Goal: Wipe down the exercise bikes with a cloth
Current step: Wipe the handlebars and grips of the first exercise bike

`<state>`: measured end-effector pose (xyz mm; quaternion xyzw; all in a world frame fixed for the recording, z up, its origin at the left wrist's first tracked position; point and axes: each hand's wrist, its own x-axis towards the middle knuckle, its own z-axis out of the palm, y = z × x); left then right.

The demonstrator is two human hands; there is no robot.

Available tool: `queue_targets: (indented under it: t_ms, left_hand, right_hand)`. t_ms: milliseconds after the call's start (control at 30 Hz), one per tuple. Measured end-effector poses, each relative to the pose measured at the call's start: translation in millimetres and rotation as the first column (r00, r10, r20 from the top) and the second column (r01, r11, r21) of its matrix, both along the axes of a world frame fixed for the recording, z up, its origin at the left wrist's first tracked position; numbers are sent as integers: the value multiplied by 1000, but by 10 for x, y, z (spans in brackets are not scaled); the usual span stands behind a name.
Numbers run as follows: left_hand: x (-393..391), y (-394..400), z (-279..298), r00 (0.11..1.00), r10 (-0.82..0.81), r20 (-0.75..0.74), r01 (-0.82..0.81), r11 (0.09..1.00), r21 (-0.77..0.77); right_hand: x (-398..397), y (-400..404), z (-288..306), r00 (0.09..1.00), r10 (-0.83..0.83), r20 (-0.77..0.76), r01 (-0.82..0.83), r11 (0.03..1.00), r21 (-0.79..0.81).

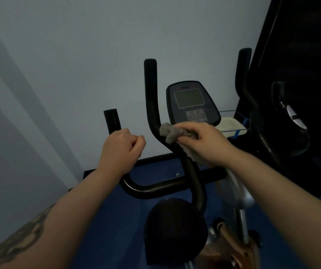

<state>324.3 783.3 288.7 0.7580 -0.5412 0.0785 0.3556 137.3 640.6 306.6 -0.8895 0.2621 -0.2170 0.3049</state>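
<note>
An exercise bike stands in front of me with black handlebars (152, 94), a console (191, 102) with a grey screen and a black saddle (175, 230). My left hand (123, 146) grips the short left handlebar grip (112, 120). My right hand (204, 141) holds a grey cloth (170, 133) bunched against the curved inner handlebar, just below the console. Part of the cloth hangs under my right palm.
A pale wall (78, 65) rises right behind the bike. Dark equipment (301, 94) stands close on the right, with another black handlebar (244, 74). A white tray in a wire holder (231, 125) sits behind the console. The floor (117, 220) is blue.
</note>
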Motion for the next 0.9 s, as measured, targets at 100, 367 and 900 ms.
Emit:
queue_targets:
  t_ms: [100,367,900]
  left_hand:
    - [-7,8,16,1000,-12,15,12,1000,2]
    - [-17,12,8,1000,-20,21,20,1000,-4]
    - [-24,20,-17,999,-37,7,37,999,-39]
  right_hand:
    - [233,-51,237,1000,13,23,-12,999,-37]
    - [-69,275,-96,999,-23,44,32,974,-223]
    - [-617,759,-380,986,-81,143,69,994,86]
